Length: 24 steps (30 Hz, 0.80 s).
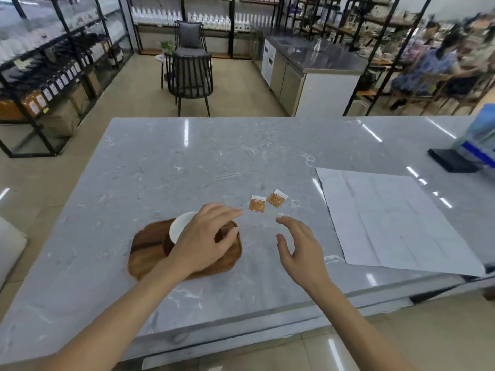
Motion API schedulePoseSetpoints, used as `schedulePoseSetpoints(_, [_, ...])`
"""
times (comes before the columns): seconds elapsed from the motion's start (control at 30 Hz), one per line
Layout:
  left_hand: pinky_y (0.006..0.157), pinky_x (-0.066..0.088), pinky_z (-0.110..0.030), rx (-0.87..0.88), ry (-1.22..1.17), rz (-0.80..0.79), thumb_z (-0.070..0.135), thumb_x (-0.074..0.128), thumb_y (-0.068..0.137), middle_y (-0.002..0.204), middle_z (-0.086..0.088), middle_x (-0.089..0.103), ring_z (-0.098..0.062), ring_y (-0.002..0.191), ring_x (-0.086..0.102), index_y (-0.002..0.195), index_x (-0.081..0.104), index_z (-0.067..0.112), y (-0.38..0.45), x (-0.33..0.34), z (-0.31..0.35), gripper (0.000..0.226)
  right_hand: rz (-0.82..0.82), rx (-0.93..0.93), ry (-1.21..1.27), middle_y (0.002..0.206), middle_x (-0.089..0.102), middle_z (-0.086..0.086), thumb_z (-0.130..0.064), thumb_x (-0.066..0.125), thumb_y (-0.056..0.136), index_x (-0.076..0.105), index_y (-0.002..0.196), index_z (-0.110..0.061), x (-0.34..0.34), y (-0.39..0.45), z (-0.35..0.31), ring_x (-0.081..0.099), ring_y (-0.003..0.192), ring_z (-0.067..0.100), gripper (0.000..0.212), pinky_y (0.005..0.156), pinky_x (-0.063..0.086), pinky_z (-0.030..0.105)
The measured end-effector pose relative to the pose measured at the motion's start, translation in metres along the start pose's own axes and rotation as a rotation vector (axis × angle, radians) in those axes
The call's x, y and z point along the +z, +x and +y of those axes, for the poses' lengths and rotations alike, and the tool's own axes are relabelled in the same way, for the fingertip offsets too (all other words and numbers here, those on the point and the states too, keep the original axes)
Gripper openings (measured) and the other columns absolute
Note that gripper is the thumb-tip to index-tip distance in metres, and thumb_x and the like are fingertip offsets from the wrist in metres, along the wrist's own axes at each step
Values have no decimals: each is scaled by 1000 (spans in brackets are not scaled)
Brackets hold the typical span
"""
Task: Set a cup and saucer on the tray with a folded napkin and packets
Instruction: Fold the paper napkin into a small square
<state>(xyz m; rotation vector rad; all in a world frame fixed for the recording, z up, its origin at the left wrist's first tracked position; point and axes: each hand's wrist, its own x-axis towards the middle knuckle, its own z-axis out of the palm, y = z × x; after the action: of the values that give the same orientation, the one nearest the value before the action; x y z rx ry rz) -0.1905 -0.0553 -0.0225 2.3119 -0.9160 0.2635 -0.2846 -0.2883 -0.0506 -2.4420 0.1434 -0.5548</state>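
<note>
1. Wooden tray (150, 253) lies on the tabletop (187, 162), carrying the white cup (180, 226) and dark saucer (168, 246).
2. Left hand (206, 236) covers the cup; whether its grip holds it cannot be told.
3. Right hand (300, 250), right of tray, hangs spread, empty.
4. Packets (267, 201) and unfolded napkin (396, 220) lie off-tray, right; likely fetched next.

A brown wood-grained tray (150, 250) is showing beside a white cup (180, 226), two orange-and-white packets (257, 203), a creased white napkin (388, 223), and grey-veined marble counter (187, 170).
</note>
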Motion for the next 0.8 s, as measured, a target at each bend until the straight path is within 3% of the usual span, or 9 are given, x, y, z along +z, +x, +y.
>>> schedulePoseSetpoints(0.23, [98, 43, -21, 27, -54, -92, 25, 64, 94, 119, 16, 68, -7, 120, 52, 124, 69, 29, 24, 82, 74, 31, -66, 48, -44, 139, 58, 1, -8, 54, 99, 64, 127, -17, -72, -14, 91, 56, 127, 20, 31, 100, 49, 32])
schedulePoseSetpoints(0.37, [95, 46, -22, 17, -113, -165, 24, 63, 95, 112, 17, 68, -1, 110, 49, 122, 71, 27, 34, 142, 118, 29, -115, 89, -86, 139, 58, 3, 1, 50, 98, 66, 125, -14, -114, -25, 153, 56, 128, 21, 35, 98, 43, 24])
schedulePoseSetpoints(0.57, [98, 49, -30, -16, -138, -305, 22, 62, 93, 118, 8, 68, -10, 117, 53, 124, 69, 26, 56, 220, 174, 31, -124, 269, 12, 140, 57, 8, 9, 39, 99, 65, 128, -11, -168, -41, 241, 54, 132, 25, 43, 109, 41, 31])
schedulePoseSetpoints(0.7, [112, 38, -25, -80, -106, -375, 29, 60, 96, 141, 9, 59, -10, 133, 48, 138, 59, 28, 74, 256, 197, 42, -199, 394, -71, 158, 41, 10, 8, 42, 94, 50, 146, -11, -199, -49, 299, 35, 147, 28, 56, 121, 30, 39])
schedulePoseSetpoints(0.8, [121, 24, -26, -120, -9, -513, 47, 59, 95, 160, 9, 38, -12, 148, 31, 153, 40, 28, 79, 277, 208, 64, -353, 434, -337, 166, 23, 9, -10, 56, 87, 30, 157, -24, -215, -56, 337, 19, 153, 30, 76, 124, 23, 45])
